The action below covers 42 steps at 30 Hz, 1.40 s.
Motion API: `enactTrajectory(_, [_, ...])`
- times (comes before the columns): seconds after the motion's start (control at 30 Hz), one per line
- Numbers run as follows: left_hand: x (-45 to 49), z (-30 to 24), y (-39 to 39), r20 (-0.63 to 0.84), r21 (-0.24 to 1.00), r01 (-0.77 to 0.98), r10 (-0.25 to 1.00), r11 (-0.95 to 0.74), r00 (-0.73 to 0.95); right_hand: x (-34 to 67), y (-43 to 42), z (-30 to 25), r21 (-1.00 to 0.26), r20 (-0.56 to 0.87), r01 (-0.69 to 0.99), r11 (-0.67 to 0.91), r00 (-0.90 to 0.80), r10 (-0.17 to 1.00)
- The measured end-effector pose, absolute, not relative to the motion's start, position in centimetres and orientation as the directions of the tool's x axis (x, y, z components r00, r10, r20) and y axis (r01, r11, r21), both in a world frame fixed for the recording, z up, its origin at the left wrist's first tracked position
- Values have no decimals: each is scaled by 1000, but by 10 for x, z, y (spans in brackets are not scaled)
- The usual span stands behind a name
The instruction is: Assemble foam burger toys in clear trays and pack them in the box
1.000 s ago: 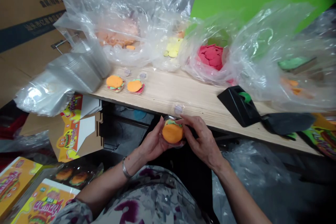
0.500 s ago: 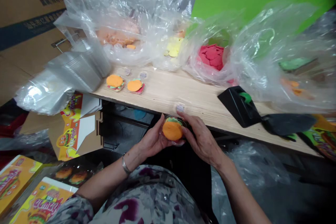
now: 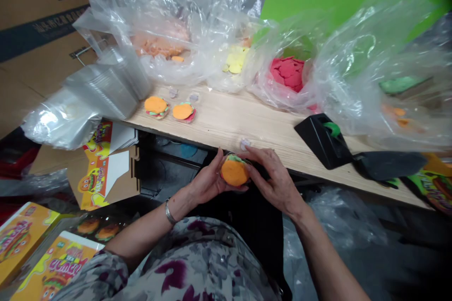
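Note:
A gummy burger (image 3: 234, 171) with an orange top and a green frilly layer sits in my left hand (image 3: 208, 181), whose fingers and thumb close around it from the left and below. My right hand (image 3: 273, 178) is at its other side, with thumb and fingers closed at the burger's right edge. The right fingertips reach a small clear plastic piece (image 3: 245, 144) with a pale centre at the table edge. Two more burgers, one left (image 3: 156, 106) and one right (image 3: 183, 111), lie on the table (image 3: 226, 120), each with a similar clear piece behind it.
Along the back stand clear bags of orange pieces (image 3: 160, 42), yellow pieces (image 3: 236, 59) and red pieces (image 3: 287, 73). Stacked clear plastic trays (image 3: 109, 87) are at left. A black tape dispenser (image 3: 321, 143) stands at right. Printed yellow boxes (image 3: 63, 263) lie lower left.
Both hands keep hold of the burger, which now appears slightly further right. The whole view has shifted a little; the things on the table look unmoved.

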<state>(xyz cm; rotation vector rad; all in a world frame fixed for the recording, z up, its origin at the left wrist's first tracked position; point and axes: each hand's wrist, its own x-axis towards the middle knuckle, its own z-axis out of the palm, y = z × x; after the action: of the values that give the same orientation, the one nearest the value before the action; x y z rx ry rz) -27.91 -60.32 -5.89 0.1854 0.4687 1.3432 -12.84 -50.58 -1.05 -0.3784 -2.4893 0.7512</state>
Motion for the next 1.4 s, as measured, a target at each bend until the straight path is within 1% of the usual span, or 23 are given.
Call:
enactTrajectory(0.07, [-279, -58, -603, -227, 404, -885, 962, 233, 150, -129, -506, -13, -553, 377, 116, 825, -848, 372])
enactTrajectory(0.13, [-279, -57, -603, -240, 420, -877, 960, 234, 141, -131, -508, -17, -495, 377, 131, 859, -858, 348])
enactTrajectory(0.23, [-278, -56, -603, -251, 447, -864, 960, 232, 128, -135, -511, -21, -407, 419, 144, 902, -848, 324])
enactTrajectory(0.3, [-277, -57, -604, -251, 453, -858, 958, 240, 136, -136, -514, -20, -409, 422, 145, 901, -845, 328])
enactTrajectory(0.4, [-277, -61, -604, -260, 451, -854, 954, 258, 151, -136, -517, -17, -481, 368, 158, 863, -857, 362])
enactTrajectory(0.47, [-277, -64, -605, -267, 447, -855, 951, 263, 154, -135, -517, -16, -511, 348, 143, 848, -867, 356])
enactTrajectory(0.53, [-277, -66, -605, -270, 433, -863, 951, 261, 152, -134, -518, -16, -499, 378, 99, 861, -869, 319])
enactTrajectory(0.6, [-277, -66, -605, -264, 414, -874, 952, 254, 152, -133, -518, -16, -457, 427, 66, 887, -859, 284])
enactTrajectory(0.7, [-276, -66, -605, -247, 400, -881, 955, 253, 162, -132, -518, -17, -431, 453, 79, 899, -843, 291])
enactTrajectory(0.8, [-275, -66, -605, -240, 403, -875, 954, 266, 180, -133, -518, -17, -503, 427, 107, 858, -832, 354])
enactTrajectory(0.9, [-274, -65, -606, -238, 398, -876, 953, 273, 189, -136, -519, -19, -587, 411, 151, 795, -791, 454])
enactTrajectory(1.03, [-274, -61, -608, -228, 378, -884, 953, 274, 199, -137, -522, -21, -645, 401, 205, 736, -729, 554])
enactTrajectory(1.17, [-274, -60, -607, -206, 333, -891, 946, 307, 249, -133, -520, -21, -754, 337, 231, 614, -667, 664])
enactTrajectory(1.27, [-274, -62, -608, -191, 345, -878, 940, 332, 281, -126, -512, -21, -792, 349, 248, 558, -565, 747])
enactTrajectory(1.33, [-274, -63, -609, -196, 365, -866, 938, 341, 287, -122, -502, -24, -769, 403, 313, 558, -441, 802])
enactTrajectory(1.4, [-273, -63, -611, -184, 407, -852, 943, 329, 276, -118, -491, -29, -756, 412, 395, 522, -332, 848])
